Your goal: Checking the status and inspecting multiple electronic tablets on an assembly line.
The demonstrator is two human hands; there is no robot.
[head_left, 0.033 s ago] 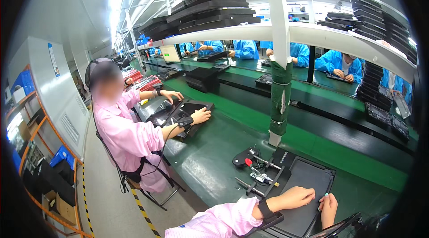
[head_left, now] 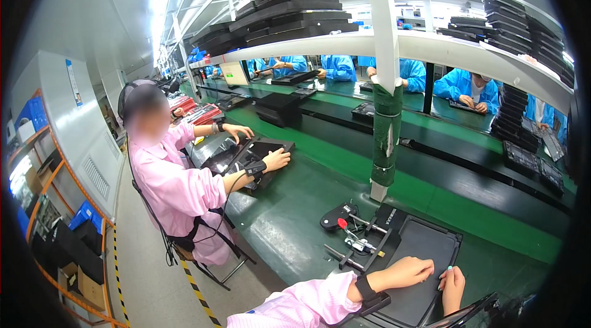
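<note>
Left hand (head_left: 407, 272) half-curled over black tray (head_left: 425, 243) beside metal clamp (head_left: 363, 242) on bench (head_left: 280, 229), right hand (head_left: 453, 288) finger-curled at tray's edge, both holds unclear; uneven pushing could skew the tray.

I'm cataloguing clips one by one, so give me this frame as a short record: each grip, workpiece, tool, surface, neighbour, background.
Left grip: curled, over the tray
Right grip: bent, at the tray's right edge; contact unclear
Workpiece: black tray, lying flat
Tool: red-tipped metal clamp, left of the tray
Surface: green bench
Neighbour: seated co-worker in pink, hands at a black case
Background: co-workers in blue across the line
</note>
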